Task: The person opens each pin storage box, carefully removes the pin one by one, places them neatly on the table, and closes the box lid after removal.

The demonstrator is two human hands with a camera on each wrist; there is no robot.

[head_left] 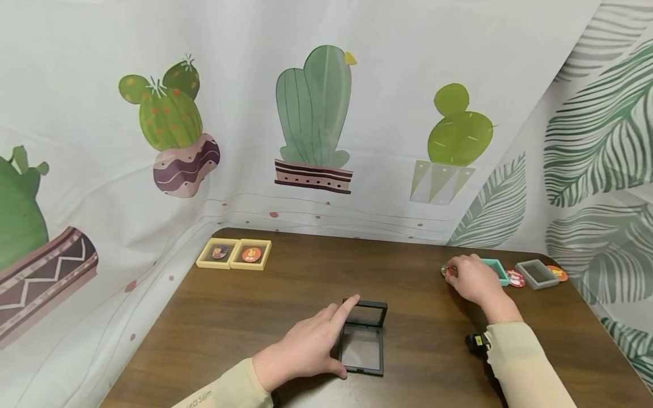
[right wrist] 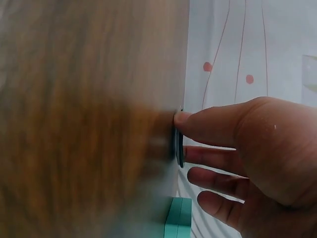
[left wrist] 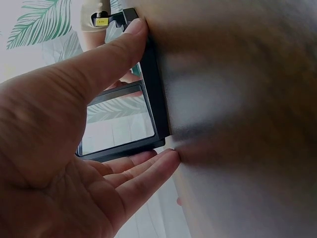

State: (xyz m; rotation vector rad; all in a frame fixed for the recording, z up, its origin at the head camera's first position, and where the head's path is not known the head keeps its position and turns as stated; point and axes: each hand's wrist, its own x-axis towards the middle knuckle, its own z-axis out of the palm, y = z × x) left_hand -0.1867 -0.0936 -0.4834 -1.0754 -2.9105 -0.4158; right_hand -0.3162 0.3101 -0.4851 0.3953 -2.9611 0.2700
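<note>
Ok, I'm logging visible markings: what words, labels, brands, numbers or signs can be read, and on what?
"ets Slim" on the left sleeve; its start is unclear.
Yellow label on the black wrist device: too small to read.
Orange disc in a yellow frame, red-and-white disc: any lettering is too small to read.

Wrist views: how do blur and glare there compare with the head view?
Left wrist: the wooden tabletop is smeared out of focus, with a pale glare patch beside the black hinged display frame; right wrist: wood grain blurred, fingers clearer; head: cactus-print backdrop fairly crisp, pale sheen on the table near the bottom edge.
</note>
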